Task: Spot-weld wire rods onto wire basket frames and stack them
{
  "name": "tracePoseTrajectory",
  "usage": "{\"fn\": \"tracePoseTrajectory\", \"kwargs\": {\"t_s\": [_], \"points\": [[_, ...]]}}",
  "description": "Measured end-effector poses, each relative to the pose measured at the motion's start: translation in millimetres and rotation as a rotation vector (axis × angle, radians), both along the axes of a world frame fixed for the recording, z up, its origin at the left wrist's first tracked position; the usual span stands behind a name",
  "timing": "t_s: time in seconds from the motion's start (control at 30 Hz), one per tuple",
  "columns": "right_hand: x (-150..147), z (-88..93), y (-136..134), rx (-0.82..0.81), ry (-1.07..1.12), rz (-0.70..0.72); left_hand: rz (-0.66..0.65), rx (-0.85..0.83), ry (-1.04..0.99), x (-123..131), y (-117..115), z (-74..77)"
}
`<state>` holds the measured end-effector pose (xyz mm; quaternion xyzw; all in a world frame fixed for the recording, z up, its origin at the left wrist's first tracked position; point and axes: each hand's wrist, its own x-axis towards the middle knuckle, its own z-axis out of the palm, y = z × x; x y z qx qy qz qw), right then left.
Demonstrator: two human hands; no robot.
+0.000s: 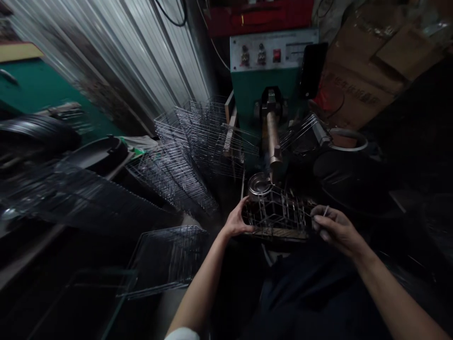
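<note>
In front of me a small wire rack (274,210) lies beneath the copper-coloured electrode arm (273,137) of a green spot welder (244,108). My left hand (238,221) is curved around the rack's left end, thumb along the near side and fingers on the far side. At the rack's right end my right hand (334,226) is closed in a pinch, with a short thin wire piece (326,211) showing between the fingers. A round metal cup (260,183) sits at the electrode tip, just beyond my left fingers. Darkness hides the rack's underside.
Stacked wire racks (187,156) crowd the left side, with another wire panel stack (166,259) nearer me. A phone (313,70) leans on the welder's right side. Cardboard boxes (368,85) and a dark bucket (348,141) stand to the right.
</note>
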<state>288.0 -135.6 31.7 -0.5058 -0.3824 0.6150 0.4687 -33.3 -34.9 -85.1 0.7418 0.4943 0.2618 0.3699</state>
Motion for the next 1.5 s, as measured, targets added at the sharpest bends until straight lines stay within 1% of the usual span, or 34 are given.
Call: {"fn": "tracePoseTrajectory", "kwargs": {"t_s": [0.07, 0.1, 0.17, 0.23, 0.3, 0.4, 0.47, 0.53, 0.63, 0.73, 0.83, 1.03, 1.23, 1.3, 1.4, 1.5], "points": [[-7.4, 9.0, 3.9, 0.083, -0.021, 0.18, -0.031, 0.048, 0.077, 10.8, -11.0, 16.4], [-12.5, 11.9, 7.4, 0.139, -0.08, 0.276, -0.042, 0.067, 0.13, 17.7, -14.0, 24.3], [-24.3, 11.6, 16.1, 0.274, -0.296, 0.437, -0.06, 0.103, 0.244, 31.8, -16.8, 38.5], [-36.0, 1.0, 25.2, 0.426, -0.558, 0.513, -0.084, 0.15, 0.317, 43.6, -18.0, 49.6], [-45.6, -17.9, 32.9, 0.581, -0.79, 0.532, -0.091, 0.198, 0.353, 51.6, -19.1, 58.3], [-53.8, -48.0, 39.2, 0.791, -1.131, 0.504, -0.051, 0.243, 0.372, 58.8, -19.8, 69.1], [-54.7, -60.6, 40.4, 0.911, -1.319, 0.461, -0.008, 0.25, 0.371, 62.7, -18.6, 76.2], [-52.6, -65.5, 41.2, 1.01, -1.42, 0.412, 0.031, 0.247, 0.362, 66.7, -15.9, 82.9], [-46.9, -64.0, 44.9, 1.094, -1.43, 0.355, 0.061, 0.248, 0.344, 72.0, -9.9, 90.4], [-43.0, -60.7, 50.4, 1.111, -1.365, 0.316, 0.058, 0.252, 0.329, 74.1, -4.6, 92.8], [-43.0, -60.2, 52.0, 1.121, -1.314, 0.306, 0.042, 0.261, 0.315, 72.6, -4.0, 91.4], [-41.7, -61.3, 45.7, 1.134, -1.288, 0.283, 0.054, 0.282, 0.292, 71.7, -10.1, 88.9], [-39.1, -56.8, 55.5, 1.067, -1.267, 0.3, 0.031, 0.29, 0.303, 76.3, 1.3, 88.5], [-39.6, -55.4, 56.3, 1.065, -1.262, 0.303, 0.02, 0.316, 0.324, 75.9, 2.6, 88.0], [-40.1, -54.5, 51.9, 1.106, -1.249, 0.298, -0.013, 0.381, 0.396, 73.4, -2.2, 86.5], [-39.9, -54.9, 45.5, 1.153, -1.268, 0.274, -0.014, 0.42, 0.442, 70.7, -10.3, 84.8]]}}
